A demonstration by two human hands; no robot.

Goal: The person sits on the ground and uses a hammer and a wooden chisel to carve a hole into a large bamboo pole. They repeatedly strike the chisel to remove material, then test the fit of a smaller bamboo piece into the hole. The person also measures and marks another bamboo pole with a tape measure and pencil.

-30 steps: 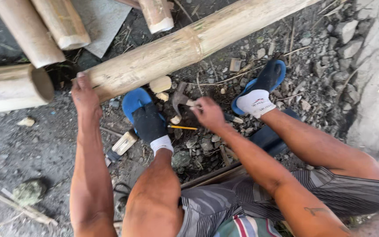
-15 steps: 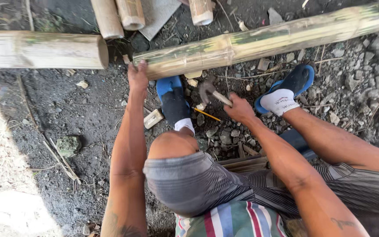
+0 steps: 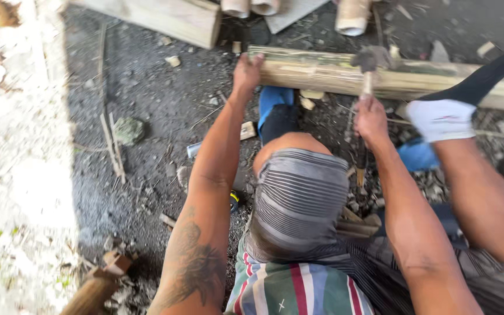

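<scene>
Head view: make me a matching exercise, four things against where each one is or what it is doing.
Things:
1. left hand
2. right hand
3. white sock
4. blue sandal

Places or states:
A. on the ground under the left knee
B. grips the hammer handle
C. on the foot set against the bamboo pole
D. pressed on the end of the bamboo pole

Pairs: 1-D, 2-B, 3-C, 4-A
</scene>
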